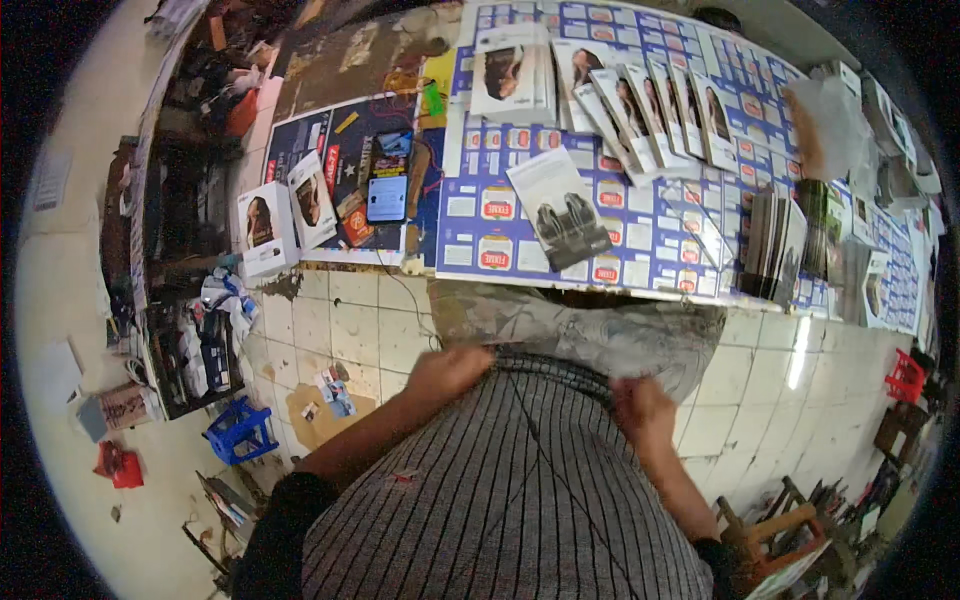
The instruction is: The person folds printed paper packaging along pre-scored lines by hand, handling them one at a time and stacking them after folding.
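Both of my hands are at my waist, away from the table. My left hand (pixel 450 374) is closed at the left edge of the grey striped shirt (pixel 500 480), its fingers pinching the hem. On the other side my right hand (pixel 642 408) is closed on the hem too, somewhat blurred. A dark cord runs down the shirt front. Nearest on the table lies a flat white box with dark earbuds pictured on it (pixel 560 212). Behind it a fanned row of slim white boxes (pixel 655 115) leans beside a stack of white boxes (pixel 510 75).
The table has a blue-and-white printed cover (pixel 480 240). A lit phone (pixel 388 198) lies at left beside two white boxes (pixel 265 230). Dark slim boxes (pixel 772 245) stand at right. A blue stool (pixel 240 430) is on the tiled floor, a wooden one (pixel 775 535) at lower right.
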`<state>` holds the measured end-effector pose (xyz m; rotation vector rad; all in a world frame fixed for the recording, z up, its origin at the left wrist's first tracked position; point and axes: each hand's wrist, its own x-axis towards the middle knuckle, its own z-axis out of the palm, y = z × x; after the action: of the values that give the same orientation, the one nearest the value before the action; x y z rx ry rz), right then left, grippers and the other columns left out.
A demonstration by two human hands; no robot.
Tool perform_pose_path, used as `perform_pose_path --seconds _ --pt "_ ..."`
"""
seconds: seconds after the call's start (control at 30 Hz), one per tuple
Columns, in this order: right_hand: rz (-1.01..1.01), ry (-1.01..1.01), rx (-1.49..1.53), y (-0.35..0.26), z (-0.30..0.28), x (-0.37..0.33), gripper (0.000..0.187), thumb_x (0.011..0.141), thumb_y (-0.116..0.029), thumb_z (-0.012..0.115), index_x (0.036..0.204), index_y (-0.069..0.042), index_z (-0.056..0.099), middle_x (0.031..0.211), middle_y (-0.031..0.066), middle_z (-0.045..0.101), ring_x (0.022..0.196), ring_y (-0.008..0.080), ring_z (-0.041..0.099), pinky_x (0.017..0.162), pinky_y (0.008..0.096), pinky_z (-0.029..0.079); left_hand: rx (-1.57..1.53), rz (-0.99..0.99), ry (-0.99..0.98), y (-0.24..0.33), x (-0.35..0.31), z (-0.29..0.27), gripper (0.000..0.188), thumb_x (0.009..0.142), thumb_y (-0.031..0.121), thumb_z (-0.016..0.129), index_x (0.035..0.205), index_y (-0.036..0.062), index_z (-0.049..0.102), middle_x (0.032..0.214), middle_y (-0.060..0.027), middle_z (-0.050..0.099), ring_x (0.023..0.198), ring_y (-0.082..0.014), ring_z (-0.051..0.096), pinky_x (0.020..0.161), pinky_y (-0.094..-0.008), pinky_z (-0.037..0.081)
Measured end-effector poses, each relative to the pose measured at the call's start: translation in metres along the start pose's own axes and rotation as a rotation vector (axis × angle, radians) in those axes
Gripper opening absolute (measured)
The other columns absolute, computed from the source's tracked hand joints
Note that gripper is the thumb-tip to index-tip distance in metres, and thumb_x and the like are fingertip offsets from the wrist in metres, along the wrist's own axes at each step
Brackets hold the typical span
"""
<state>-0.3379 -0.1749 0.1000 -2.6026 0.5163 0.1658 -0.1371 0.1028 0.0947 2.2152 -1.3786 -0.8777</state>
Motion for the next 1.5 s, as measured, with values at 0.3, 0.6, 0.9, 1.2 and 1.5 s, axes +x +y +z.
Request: perform_pose_path --seconds 0.3,0.6,0.9,1.2,1.5 --pt "0.051 -0.338 0.606 -0.015 -0.049 0.059 0.03 0.091 -0.022 0.07 0.115 -0.005 0.066 0.103 0.0182 0.067 0.087 0.0349 0.067 0.076 0.0423 0.054 -0.564 -0.16 0.455 -0.012 0.032 -0.003 0.025 0.096 0.023 0.06 0.087 0.0 0.064 0.073 -0.0088 0.062 0.064 -0.0162 0.06 0.06 -0.0338 0.047" --pt "0.139 -0.086 0.486 0.031 -0.004 0.072 0.038 0.092 -0.026 0.067 0.124 -0.006 0.061 0.113 0.0184 0.066 0.096 0.0364 0.065 0.086 0.0434 0.052 -0.864 -0.273 0.604 -0.063 0.029 -0.024 0.028 0.103 0.022 0.05 0.1 -0.0015 0.065 0.076 -0.005 0.063 0.07 -0.0091 0.057 0.063 -0.0243 0.045" --pt "-0.079 0.285 0.386 0.016 0.032 0.197 0.049 0.09 -0.026 0.069 0.128 0.002 0.056 0.118 0.0233 0.06 0.109 0.04 0.059 0.093 0.0459 0.049 0.275 -0.212 0.441 -0.073 0.172 -0.011 0.082 0.093 0.055 0.056 0.149 -0.0006 0.035 0.156 -0.0241 0.028 0.145 -0.038 0.026 0.115 -0.0552 0.021" --pt "-0.088 0.35 0.205 -0.003 0.057 0.247 0.052 0.081 -0.026 0.076 0.121 0.002 0.06 0.111 0.0275 0.061 0.105 0.0444 0.058 0.092 0.0486 0.048 0.353 -0.217 0.463 -0.074 0.183 0.001 0.095 0.091 0.066 0.05 0.153 -0.002 0.026 0.16 -0.0262 0.018 0.151 -0.0385 0.012 0.117 -0.0612 0.01" --pt "-0.08 0.477 0.193 -0.001 0.06 0.246 0.034 0.088 -0.025 0.067 0.113 -0.001 0.067 0.105 0.0184 0.064 0.096 0.0386 0.063 0.083 0.0456 0.052 0.342 -0.174 0.538 -0.076 0.185 0.0 0.097 0.086 0.067 0.056 0.149 -0.0028 0.034 0.157 -0.0288 0.024 0.148 -0.0417 0.02 0.115 -0.0636 0.014"
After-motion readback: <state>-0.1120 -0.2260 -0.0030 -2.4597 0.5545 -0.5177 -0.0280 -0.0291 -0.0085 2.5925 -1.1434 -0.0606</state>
